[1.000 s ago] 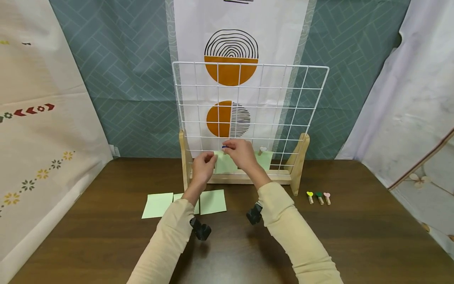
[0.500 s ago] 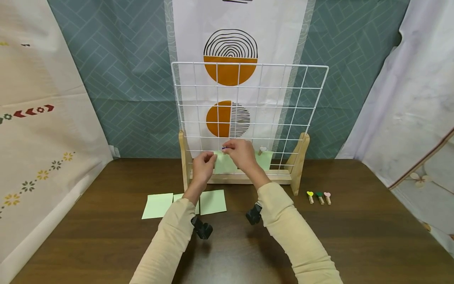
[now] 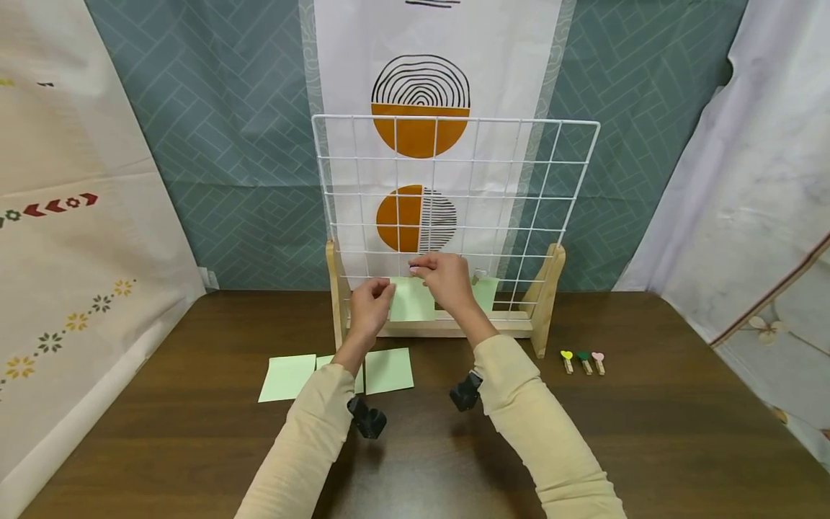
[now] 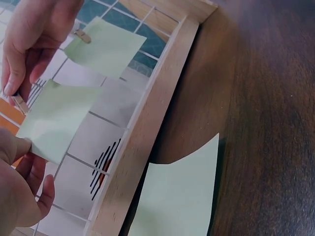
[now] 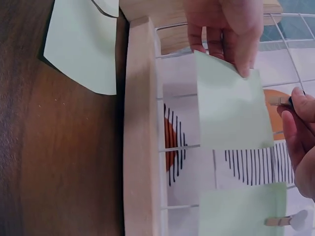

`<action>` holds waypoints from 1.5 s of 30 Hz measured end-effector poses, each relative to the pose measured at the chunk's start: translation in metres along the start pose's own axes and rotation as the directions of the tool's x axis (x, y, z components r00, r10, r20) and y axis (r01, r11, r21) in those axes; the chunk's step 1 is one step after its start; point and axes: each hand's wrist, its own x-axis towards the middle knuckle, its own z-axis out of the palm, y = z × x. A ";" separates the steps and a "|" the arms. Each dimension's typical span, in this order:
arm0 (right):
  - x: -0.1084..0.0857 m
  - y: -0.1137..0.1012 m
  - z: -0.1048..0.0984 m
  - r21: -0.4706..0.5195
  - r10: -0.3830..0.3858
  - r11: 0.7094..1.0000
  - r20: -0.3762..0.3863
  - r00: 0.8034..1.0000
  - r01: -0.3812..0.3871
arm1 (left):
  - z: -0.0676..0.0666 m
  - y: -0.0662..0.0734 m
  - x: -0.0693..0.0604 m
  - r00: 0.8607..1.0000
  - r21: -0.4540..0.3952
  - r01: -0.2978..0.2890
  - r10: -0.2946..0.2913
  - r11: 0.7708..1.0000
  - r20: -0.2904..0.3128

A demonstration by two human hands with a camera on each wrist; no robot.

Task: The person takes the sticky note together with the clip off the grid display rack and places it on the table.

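My left hand pinches the left edge of a pale green sheet of paper between thumb and fingers, in front of the white wire grid. At the sheet's top edge, my right hand pinches a small wooden clothespin with a dark blue top. The pin's tip points at the paper; whether it grips the edge I cannot tell. Just to the right, a second green sheet hangs on the grid under a clothespin with a white heart, partly behind my right hand.
Wooden feet and a crossbar hold the grid upright. More green sheets lie on the dark table, one partly under my left forearm. On the right lie clothespins with yellow, green and pink hearts.
My right hand has shifted very slightly right with the clothespin, covering more of the white-heart pin. More of the held sheet's lower right corner shows. The left hand stays nearly still.
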 end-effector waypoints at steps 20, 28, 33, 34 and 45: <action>-0.009 -0.001 -0.016 0.029 0.059 0.998 0.054 0.997 -0.060 | -0.007 -0.006 -0.009 1.000 0.009 -0.016 0.015 1.000 0.017; -0.016 0.005 -0.024 0.053 0.059 0.997 0.051 0.997 -0.062 | -0.013 -0.003 -0.017 0.998 -0.013 -0.033 0.033 0.999 0.044; -0.021 0.007 -0.028 0.056 0.022 0.998 0.057 0.998 -0.025 | -0.020 -0.003 -0.022 0.997 -0.017 -0.037 0.038 0.999 0.062; -0.022 0.007 -0.030 0.056 0.022 0.998 0.060 0.998 -0.026 | -0.021 -0.004 -0.023 0.997 -0.012 -0.035 0.036 0.999 0.066; -0.032 0.013 -0.047 -0.020 0.040 0.999 0.106 0.994 -0.038 | -0.032 0.003 -0.036 0.993 -0.102 0.045 -0.033 0.994 0.118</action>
